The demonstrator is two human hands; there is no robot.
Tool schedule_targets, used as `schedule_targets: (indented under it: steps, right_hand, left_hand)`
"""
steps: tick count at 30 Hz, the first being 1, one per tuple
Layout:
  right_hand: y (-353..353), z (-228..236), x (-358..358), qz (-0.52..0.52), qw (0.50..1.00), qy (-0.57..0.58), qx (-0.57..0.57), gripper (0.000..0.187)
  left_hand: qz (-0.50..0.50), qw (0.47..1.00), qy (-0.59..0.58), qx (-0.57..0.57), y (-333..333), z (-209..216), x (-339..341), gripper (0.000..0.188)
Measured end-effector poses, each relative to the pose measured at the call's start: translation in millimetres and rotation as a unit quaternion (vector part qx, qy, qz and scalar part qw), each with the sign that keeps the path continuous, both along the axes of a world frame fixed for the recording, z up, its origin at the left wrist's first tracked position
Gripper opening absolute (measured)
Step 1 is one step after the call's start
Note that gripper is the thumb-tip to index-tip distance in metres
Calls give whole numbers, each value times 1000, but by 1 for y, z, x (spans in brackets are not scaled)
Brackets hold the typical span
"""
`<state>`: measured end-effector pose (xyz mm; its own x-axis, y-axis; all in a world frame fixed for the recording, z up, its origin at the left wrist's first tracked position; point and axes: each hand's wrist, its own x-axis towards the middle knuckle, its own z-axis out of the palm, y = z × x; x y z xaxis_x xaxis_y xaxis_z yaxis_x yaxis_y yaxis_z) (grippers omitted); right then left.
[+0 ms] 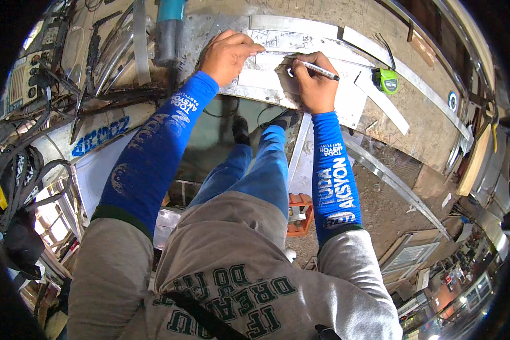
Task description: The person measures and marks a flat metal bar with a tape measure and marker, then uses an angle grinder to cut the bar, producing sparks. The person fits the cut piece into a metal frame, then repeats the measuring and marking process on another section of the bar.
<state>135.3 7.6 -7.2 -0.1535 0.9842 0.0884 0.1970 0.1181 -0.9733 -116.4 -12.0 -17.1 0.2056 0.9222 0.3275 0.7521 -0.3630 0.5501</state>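
My left hand [230,55] is closed, its thumb and fingertips pinching the far end of a thin tape blade over a marked metal sheet [249,79]. The blade runs right to a green tape measure [386,81] lying at the sheet's right edge. Wrapped round a black-and-white marker pen [323,71], my right hand [315,85] rests on the sheet beside the blade. The pen's tip end is hidden by the fingers. Handwritten black marks cover part of the sheet above both hands. A flat metal strip [294,25] lies along its far side.
A teal power tool [170,31] lies left of my left hand, near metal bars and cables. A welding machine [25,82] stands at the far left. Long metal strips [419,79] cross the wooden bench [402,28] at right. An orange crate [300,215] sits below by my legs.
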Motion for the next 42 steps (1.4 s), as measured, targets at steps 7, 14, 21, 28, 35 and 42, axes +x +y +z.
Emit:
schedule_targets:
  steps: [7, 14, 21, 28, 35, 42]
  right_hand:
    - [0, 9, -2, 3, 1000, -24, -2, 8]
    - [0, 10, -2, 16, 999, -34, -5, 10]
    - [1, 9, -3, 24, 999, -29, -4, 12]
    - [1, 6, -4, 25, 999, -28, -7, 12]
    - [0, 9, -4, 27, 999, -34, -7, 12]
    - [-6, 9, -1, 32, 999, -36, -21, 11]
  left_hand:
    - [-1, 1000, -5, 13, 1, 0, 0, 32]
    - [-4, 1000, -3, 12, 1, 0, 0, 31]
    - [-1, 1000, 8, 11, 1, -1, 0, 29]
    - [2, 1000, 13, 6, 1, -1, 0, 31]
    - [5, 1000, 12, 5, -1, 1, 1, 32]
    - [2, 1000, 1, 7, -7, 1, 4, 32]
